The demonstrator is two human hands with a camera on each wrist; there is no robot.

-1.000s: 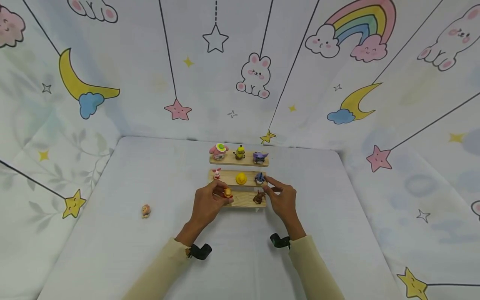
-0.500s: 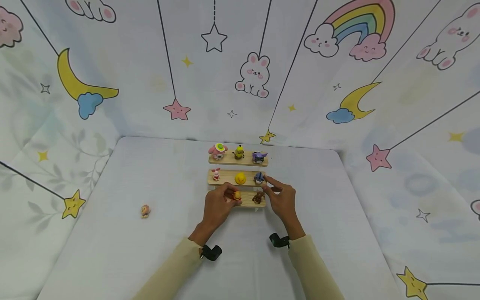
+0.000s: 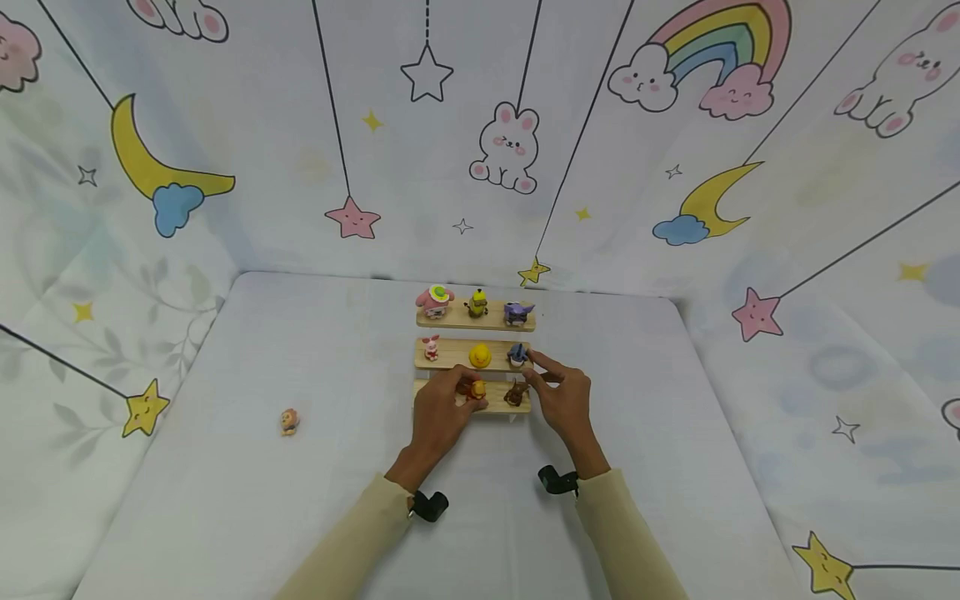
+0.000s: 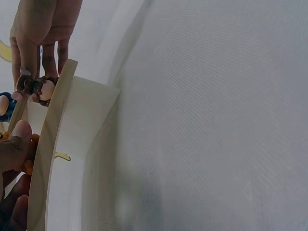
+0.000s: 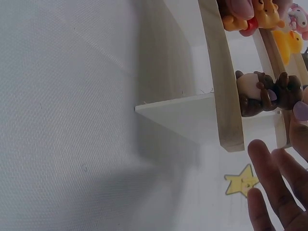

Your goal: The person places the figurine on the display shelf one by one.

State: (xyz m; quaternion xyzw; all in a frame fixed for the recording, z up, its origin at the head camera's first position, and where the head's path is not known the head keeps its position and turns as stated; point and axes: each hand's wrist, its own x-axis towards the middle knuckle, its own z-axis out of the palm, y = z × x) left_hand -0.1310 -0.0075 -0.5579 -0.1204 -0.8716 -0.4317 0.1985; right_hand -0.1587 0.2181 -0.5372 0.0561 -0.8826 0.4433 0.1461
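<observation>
The small orange bear figure (image 3: 477, 389) stands on the lowest wooden shelf (image 3: 497, 405) of a three-step stand, about at its middle, pinched by the fingertips of the left hand (image 3: 441, 414), which comes at it from the near side with the thumb against the figure; in the right wrist view a fingertip presses its top. Just to its right on the same shelf stands a brown figure (image 3: 516, 392), and the right hand (image 3: 564, 402) rests beside it at the shelf's right end, index finger stretched up toward the blue figure (image 3: 517, 355) on the middle shelf (image 3: 457, 354), other fingers loosely bent and gripping nothing. The middle shelf also carries a yellow duck (image 3: 481, 357) and a pink figure (image 3: 431, 347). The top shelf (image 3: 457, 321) holds a pink house-like toy (image 3: 436, 301), a yellow figure (image 3: 477, 303) and a purple figure (image 3: 517, 312). Well apart to the left, a small orange-haired figure (image 3: 289, 421) stands alone on the white desk (image 3: 225, 467). Cloth printed with moons, stars, rabbits and a rainbow (image 3: 720, 50) walls the desk on three sides.
</observation>
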